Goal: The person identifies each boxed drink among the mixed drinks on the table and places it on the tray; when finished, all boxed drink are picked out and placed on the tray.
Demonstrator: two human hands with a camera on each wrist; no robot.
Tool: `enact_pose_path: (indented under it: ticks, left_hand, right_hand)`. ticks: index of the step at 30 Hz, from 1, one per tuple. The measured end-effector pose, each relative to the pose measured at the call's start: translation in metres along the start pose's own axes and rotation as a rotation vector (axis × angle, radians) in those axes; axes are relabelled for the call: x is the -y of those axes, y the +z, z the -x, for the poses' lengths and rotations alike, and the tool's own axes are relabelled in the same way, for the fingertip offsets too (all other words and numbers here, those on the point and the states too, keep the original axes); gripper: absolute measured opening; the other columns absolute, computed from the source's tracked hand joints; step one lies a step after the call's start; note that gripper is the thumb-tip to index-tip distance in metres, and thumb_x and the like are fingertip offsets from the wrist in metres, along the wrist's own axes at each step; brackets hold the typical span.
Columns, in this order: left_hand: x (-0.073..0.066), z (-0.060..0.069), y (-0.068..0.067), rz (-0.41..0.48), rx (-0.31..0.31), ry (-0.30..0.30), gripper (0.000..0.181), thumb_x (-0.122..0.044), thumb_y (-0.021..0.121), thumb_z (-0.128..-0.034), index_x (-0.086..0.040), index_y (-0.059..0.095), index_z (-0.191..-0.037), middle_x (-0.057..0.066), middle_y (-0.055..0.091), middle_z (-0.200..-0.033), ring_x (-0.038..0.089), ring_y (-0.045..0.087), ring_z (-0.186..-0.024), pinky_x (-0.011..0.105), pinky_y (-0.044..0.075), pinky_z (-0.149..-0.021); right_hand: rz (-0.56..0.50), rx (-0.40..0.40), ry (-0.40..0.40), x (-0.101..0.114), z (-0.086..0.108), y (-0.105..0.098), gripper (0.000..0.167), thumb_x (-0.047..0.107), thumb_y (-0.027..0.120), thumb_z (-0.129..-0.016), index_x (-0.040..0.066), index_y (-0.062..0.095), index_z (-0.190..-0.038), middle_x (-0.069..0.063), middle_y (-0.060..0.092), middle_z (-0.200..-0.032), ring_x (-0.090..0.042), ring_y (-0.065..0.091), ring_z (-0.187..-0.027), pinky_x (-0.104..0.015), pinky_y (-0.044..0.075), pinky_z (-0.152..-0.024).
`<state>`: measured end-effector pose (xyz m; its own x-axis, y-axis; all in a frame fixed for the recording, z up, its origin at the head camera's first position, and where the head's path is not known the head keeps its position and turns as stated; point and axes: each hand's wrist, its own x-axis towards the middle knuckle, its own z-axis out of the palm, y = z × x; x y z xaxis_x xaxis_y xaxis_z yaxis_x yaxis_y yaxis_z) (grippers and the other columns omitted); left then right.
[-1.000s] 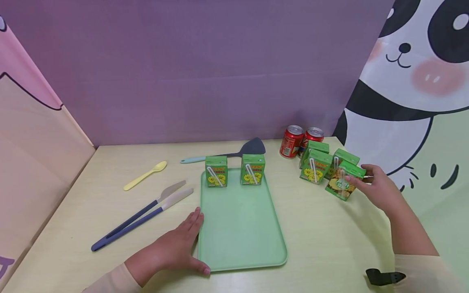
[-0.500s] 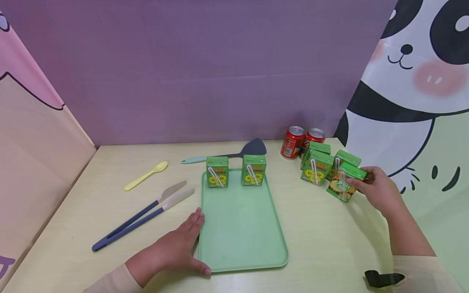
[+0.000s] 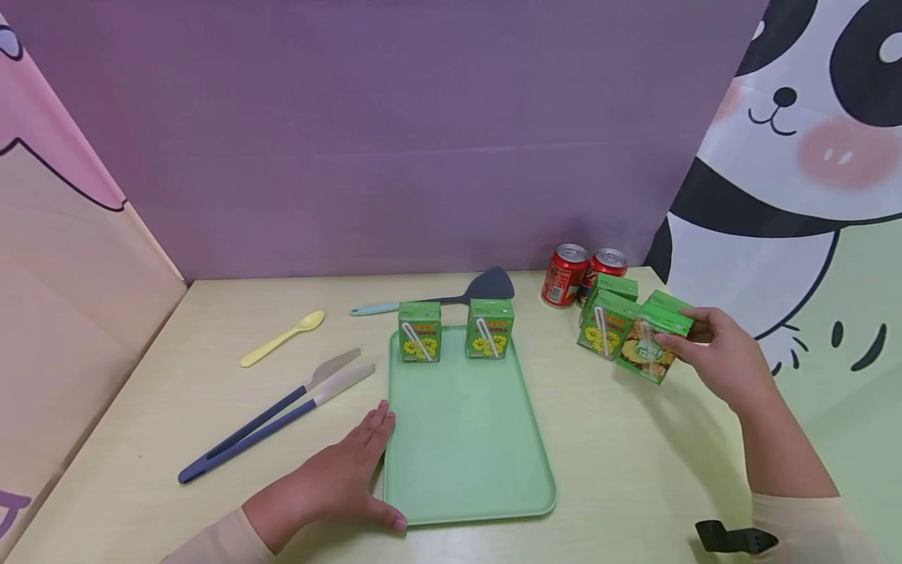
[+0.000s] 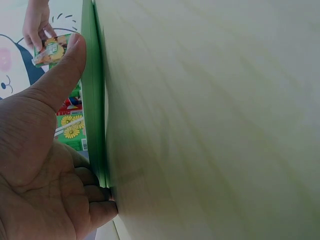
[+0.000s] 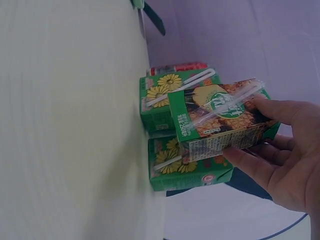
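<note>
My right hand [image 3: 722, 356] pinches a green juice box [image 3: 647, 351] with its thumb and fingers. Pineapple pictures and a wrapped straw show on this juice box [image 5: 217, 112] in the right wrist view, where it is tilted and held off the table. Just behind it stand several similar boxes, among them a flower-printed juice box [image 3: 606, 325]; the held one partly hides another. My left hand [image 3: 345, 478] rests against the left side of a pale green tray [image 3: 468, 439], its thumb at the near corner. Two juice boxes, left [image 3: 420, 333] and right [image 3: 489, 329], stand upright at the tray's far end.
Two red cans [image 3: 565, 276] stand at the back right, behind the boxes. A spatula [image 3: 486, 288] lies beyond the tray. To the left are a yellow spoon [image 3: 282, 338] and blue-handled tongs [image 3: 275, 423]. A purple backdrop [image 3: 352, 157] closes off the table's far edge.
My right hand has shifted slightly left with the pineapple juice box, which now covers more of the box behind it. The left hand stays at the tray.
</note>
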<state>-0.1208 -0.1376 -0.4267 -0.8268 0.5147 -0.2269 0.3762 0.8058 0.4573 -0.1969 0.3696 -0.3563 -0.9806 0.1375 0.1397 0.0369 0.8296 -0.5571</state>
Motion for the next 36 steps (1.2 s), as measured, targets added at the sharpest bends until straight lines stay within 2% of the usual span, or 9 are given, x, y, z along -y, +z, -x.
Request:
enact_pose_path:
  ticks: [7,16,23,30,36]
  left_hand:
    - [-0.001,0.0,-0.001,-0.008,-0.004,-0.003,0.137,-0.075,0.076,-0.0597,-0.003,0.013,-0.157,0.013,0.002,-0.166,0.032,0.009,-0.152,0.053,0.034,-0.112]
    - [-0.001,-0.001,-0.001,-0.005,0.003,-0.01,0.136,-0.075,0.076,-0.0596,-0.003,0.014,-0.157,0.012,0.002,-0.166,0.031,0.008,-0.152,0.053,0.034,-0.113]
    - [-0.001,-0.001,-0.002,-0.006,0.007,-0.006,0.136,-0.075,0.076,-0.0598,-0.002,0.014,-0.157,0.013,0.002,-0.166,0.031,0.008,-0.152,0.052,0.033,-0.114]
    - [-0.002,-0.001,-0.002,0.003,0.009,-0.007,0.136,-0.074,0.077,-0.0597,-0.003,0.014,-0.157,0.012,0.002,-0.166,0.031,0.008,-0.152,0.053,0.033,-0.114]
    - [0.0,0.0,0.0,0.003,0.005,-0.008,0.137,-0.075,0.077,-0.059,-0.003,0.014,-0.157,0.012,0.002,-0.166,0.031,0.008,-0.152,0.053,0.033,-0.113]
  right_hand:
    - [0.02,-0.006,-0.02,0.021,0.006,-0.004,0.072,0.054,0.062,-0.091,0.001,0.045,-0.137,-0.022,0.06,-0.123,-0.039,0.054,-0.113,-0.035,0.042,-0.07]
    - [-0.036,0.052,-0.061,0.053,0.006,0.005,0.074,0.056,0.064,-0.089,0.005,0.045,-0.138,-0.018,0.06,-0.123,-0.037,0.054,-0.115,-0.037,0.045,-0.075]
    - [-0.101,0.085,-0.129,0.077,0.007,0.028,0.07,0.054,0.068,-0.087,0.006,0.049,-0.135,-0.014,0.062,-0.12,-0.034,0.057,-0.114,-0.037,0.049,-0.08]
    - [-0.14,0.152,-0.149,0.1,0.01,0.054,0.07,0.059,0.069,-0.084,0.014,0.051,-0.134,-0.01,0.062,-0.124,-0.032,0.056,-0.117,-0.049,0.049,-0.09]
    - [-0.18,0.199,-0.214,0.121,0.012,0.079,0.061,0.054,0.072,-0.084,0.016,0.054,-0.128,-0.005,0.064,-0.118,-0.028,0.059,-0.114,-0.041,0.051,-0.085]
